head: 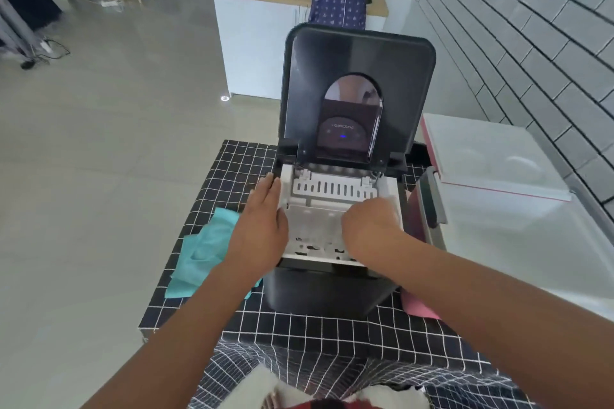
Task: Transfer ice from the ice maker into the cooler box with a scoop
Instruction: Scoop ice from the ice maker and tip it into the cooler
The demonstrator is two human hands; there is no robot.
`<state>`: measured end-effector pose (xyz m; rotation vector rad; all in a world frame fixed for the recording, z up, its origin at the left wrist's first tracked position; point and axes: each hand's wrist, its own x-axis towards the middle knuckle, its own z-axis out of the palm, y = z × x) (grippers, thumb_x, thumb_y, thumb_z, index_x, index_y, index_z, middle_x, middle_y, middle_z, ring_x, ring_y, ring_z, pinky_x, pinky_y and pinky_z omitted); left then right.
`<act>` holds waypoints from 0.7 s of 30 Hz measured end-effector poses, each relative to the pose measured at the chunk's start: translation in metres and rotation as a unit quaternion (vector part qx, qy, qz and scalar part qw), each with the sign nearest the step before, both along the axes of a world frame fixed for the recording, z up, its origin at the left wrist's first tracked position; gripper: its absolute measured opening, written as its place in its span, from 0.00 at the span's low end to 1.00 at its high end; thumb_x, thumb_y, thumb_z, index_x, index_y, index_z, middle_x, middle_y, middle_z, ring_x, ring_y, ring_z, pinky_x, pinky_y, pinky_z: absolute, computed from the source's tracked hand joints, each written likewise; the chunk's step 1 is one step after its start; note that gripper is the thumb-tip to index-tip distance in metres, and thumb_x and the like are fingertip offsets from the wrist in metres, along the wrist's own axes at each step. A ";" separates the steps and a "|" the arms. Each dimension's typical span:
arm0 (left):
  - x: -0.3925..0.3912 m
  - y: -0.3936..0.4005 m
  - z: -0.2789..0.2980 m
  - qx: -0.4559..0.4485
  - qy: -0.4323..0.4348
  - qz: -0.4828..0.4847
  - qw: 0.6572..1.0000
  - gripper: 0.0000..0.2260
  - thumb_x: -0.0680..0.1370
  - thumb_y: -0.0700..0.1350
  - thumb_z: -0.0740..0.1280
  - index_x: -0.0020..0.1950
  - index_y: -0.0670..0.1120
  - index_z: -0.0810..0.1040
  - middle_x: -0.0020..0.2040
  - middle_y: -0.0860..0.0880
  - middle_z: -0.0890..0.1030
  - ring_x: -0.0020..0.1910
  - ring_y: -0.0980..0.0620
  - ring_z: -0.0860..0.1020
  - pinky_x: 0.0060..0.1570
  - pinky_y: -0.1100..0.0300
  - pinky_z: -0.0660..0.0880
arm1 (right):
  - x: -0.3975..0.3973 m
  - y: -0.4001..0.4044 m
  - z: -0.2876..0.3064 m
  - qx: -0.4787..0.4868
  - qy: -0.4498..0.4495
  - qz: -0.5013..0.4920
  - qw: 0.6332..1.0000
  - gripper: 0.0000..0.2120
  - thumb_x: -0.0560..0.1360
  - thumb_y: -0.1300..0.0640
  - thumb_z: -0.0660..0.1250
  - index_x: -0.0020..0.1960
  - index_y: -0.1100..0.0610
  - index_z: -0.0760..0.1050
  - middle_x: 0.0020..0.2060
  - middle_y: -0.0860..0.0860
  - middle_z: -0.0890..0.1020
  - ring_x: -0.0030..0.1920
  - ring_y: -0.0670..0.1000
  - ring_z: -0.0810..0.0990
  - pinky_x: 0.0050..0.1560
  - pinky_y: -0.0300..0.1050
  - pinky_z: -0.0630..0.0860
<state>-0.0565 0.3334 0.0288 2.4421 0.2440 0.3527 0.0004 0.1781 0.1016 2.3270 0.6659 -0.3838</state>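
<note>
Reaching into the open ice maker (335, 285), both hands sit at the white basket (315, 232): the left hand (262, 226) lies flat along its left wall, fingers (265, 189) straight and pressed together, while the right hand (368, 226) curls over the right rim, its fingers hidden from this angle, so I cannot tell whether they grip the rim or a scoop (no scoop shows anywhere). The basket is thin, hard white plastic with slotted holes in its floor, and only a few dark gaps and pale lumps show at the bottom; whether much ice lies there is unclear. The maker is a smooth dark box, its glossy lid (358, 93) standing upright at the back. That lid could drop on the wrists if the body is jolted. Lifting the basket unevenly could tip it, spilling ice and meltwater onto the checked cloth (239, 169) of the worktop, which looks soft and loosely draped, liable to slide. Wet plastic would be slippery in bare fingers. The cooler (531, 242), a pale, smooth-walled box with pink trim, stands open just beside the maker on the right, its lid back; ice carried across the gap may fall between them. A teal rag (199, 252) lies crumpled at left.
</note>
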 end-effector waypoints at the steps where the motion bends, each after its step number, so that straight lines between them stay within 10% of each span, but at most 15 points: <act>1: 0.000 0.000 -0.001 -0.005 -0.003 -0.001 1.000 0.23 0.81 0.40 0.57 0.77 0.41 0.60 0.79 0.46 0.56 0.77 0.48 0.58 0.73 0.53 0.61 | 0.000 0.003 -0.002 0.005 -0.006 0.008 1.000 0.12 0.72 0.65 0.61 0.51 0.56 0.78 0.45 0.49 0.81 0.42 0.49 0.79 0.40 0.41 0.72; 5: -0.001 0.001 -0.003 -0.018 -0.006 -0.002 1.000 0.23 0.82 0.40 0.56 0.78 0.42 0.59 0.79 0.48 0.55 0.77 0.49 0.57 0.73 0.52 0.62 | 0.003 0.006 -0.005 0.067 -0.036 0.038 0.996 0.09 0.73 0.65 0.61 0.40 0.54 0.76 0.31 0.47 0.74 0.31 0.48 0.70 0.32 0.41 0.65; 12: 0.001 0.002 -0.009 -0.033 -0.006 -0.002 0.999 0.24 0.82 0.42 0.56 0.78 0.44 0.58 0.79 0.51 0.54 0.77 0.52 0.57 0.71 0.51 0.66 | 0.014 -0.020 -0.003 0.149 -0.010 -0.012 0.989 0.07 0.72 0.62 0.62 0.48 0.55 0.77 0.44 0.52 0.79 0.44 0.54 0.78 0.40 0.45 0.67; 21: 0.004 0.005 -0.019 -0.026 -0.027 -0.002 0.999 0.24 0.82 0.42 0.56 0.78 0.46 0.58 0.79 0.54 0.54 0.77 0.56 0.55 0.72 0.61 0.58 | 0.028 -0.034 -0.021 0.206 0.089 -0.102 0.969 0.07 0.71 0.53 0.65 0.45 0.55 0.70 0.33 0.47 0.68 0.34 0.50 0.71 0.32 0.43 0.66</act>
